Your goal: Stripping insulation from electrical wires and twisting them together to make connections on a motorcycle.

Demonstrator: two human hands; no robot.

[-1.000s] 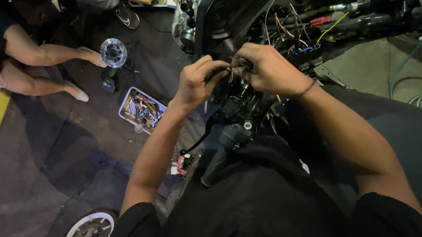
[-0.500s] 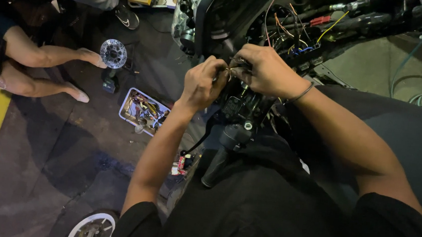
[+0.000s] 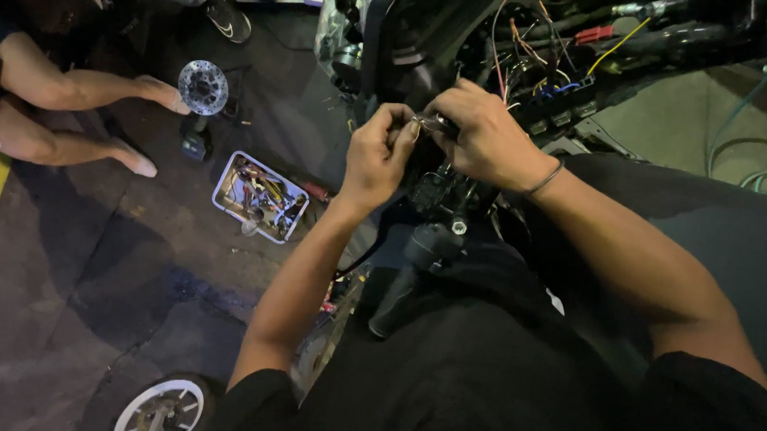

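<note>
I am looking down over a dark shirt at both hands, which are meeting close together in front of an opened-up motorbike. My left hand (image 3: pixel 379 152) is pinching its thumb and fingers together on a small pale part (image 3: pixel 424 124) — too small for me to tell what it is — and my right hand (image 3: pixel 483 137) is closing its grip on the same part from the right side, so the two sets of fingertips are touching around it. A thin dark band (image 3: pixel 544 177) is sitting on the right wrist. The part is being held just near of the wiring bundle (image 3: pixel 547 60) (red, yellow, blue and orange strands), which is spilling out of the bike's frame at the far side. Below the hands, a black handlebar grip (image 3: pixel 406 276) is pointing toward me.

On the floor (image 3: pixel 83 266) to the left, a white tray (image 3: pixel 261 196) of mixed small parts is lying well apart from my hands, with a brake disc (image 3: pixel 203 86) farther off beside it. Another person's bare legs (image 3: pixel 67 103) are stretching in from the far left, and a wheel (image 3: pixel 161 407) is showing at the near edge.
</note>
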